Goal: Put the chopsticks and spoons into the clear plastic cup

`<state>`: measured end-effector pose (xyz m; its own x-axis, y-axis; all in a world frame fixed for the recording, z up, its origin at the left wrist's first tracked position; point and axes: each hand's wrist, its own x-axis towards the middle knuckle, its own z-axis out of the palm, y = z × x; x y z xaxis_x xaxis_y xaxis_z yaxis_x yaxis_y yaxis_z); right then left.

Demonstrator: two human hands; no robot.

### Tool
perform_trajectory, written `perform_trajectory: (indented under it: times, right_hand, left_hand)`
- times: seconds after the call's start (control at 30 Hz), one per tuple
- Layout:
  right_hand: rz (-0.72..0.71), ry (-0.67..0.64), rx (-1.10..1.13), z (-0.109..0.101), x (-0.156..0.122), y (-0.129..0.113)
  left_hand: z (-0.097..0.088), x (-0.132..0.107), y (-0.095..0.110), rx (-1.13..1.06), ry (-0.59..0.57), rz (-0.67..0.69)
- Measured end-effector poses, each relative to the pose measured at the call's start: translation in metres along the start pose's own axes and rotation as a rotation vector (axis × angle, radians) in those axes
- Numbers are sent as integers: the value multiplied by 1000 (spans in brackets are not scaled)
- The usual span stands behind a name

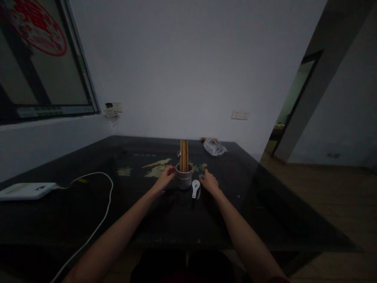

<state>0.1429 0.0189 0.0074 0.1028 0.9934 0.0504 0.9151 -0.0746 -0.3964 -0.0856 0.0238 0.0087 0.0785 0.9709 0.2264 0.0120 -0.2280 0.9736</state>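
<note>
A pale cup (184, 179) holding several wooden chopsticks (184, 155) stands upright on the dark table (141, 212). My left hand (166, 177) rests beside the cup's left wall, fingers curled toward it and touching it. My right hand (208, 181) lies on the table to the right of the cup, fingers bent over something small that I cannot make out. A white ceramic spoon (195, 188) with a blue mark lies on the table between the cup and my right hand.
A white flat device (26, 190) with a white cable (100, 220) sits at the table's left. A crumpled clear plastic bag (215, 147) lies at the far edge by the wall. A window is at upper left, a doorway at right.
</note>
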Motion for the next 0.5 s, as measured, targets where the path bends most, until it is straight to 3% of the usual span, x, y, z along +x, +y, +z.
perform_trajectory:
  times: [0.27, 0.5]
  right_hand:
    - [-4, 0, -22, 3, -1, -2]
    - [-21, -11, -64, 1, -1, -2]
  left_hand:
    - [1, -2, -8, 26, -180, 10]
    - [4, -2, -18, 50, -209, 49]
